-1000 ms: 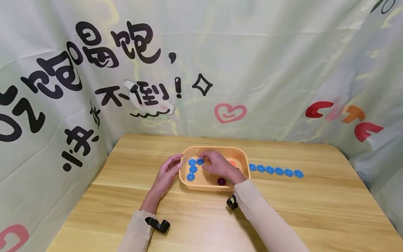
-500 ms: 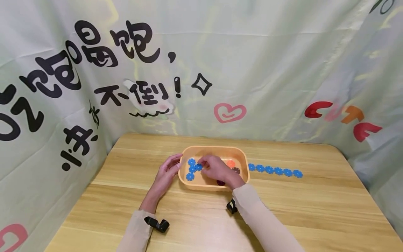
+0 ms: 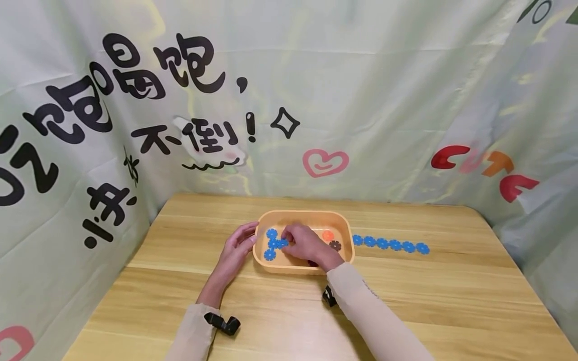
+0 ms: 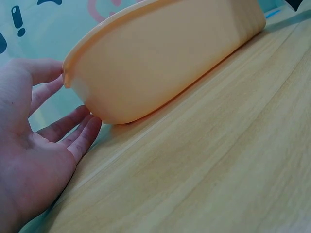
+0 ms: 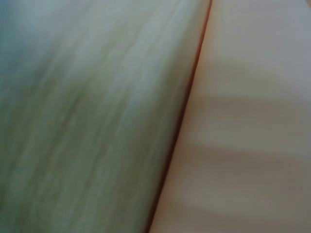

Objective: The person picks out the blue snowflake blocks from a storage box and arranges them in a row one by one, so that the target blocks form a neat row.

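Observation:
An orange plastic basin (image 3: 311,213) holds several flower-edged plastic discs. My right hand (image 3: 308,245) reaches into it and pinches a blue disc (image 3: 284,242), whose left side meets a short upright column of blue discs (image 3: 270,255). My left hand (image 3: 236,252) rests its fairly straight fingers on the outside of the basin's left end. The left wrist view shows fingertips at the rim and others low on the outer wall (image 4: 160,58). The right hand is out of sight in the right wrist view, where the basin's wall (image 5: 243,121) fills one side.
An orange disc (image 3: 327,235) and a brown disc (image 3: 335,245) lie in the basin's right part. A dark disc (image 3: 312,263) is partly hidden under the right wrist. A row of blue discs (image 3: 382,243) lies on the wooden table (image 3: 280,316), right of the basin. Printed cloth (image 3: 361,100) hangs behind.
The right hand has brought its blue disc from the column's upper right down to the middle of the column. The left hand stays on the basin. The head view has shifted slightly.

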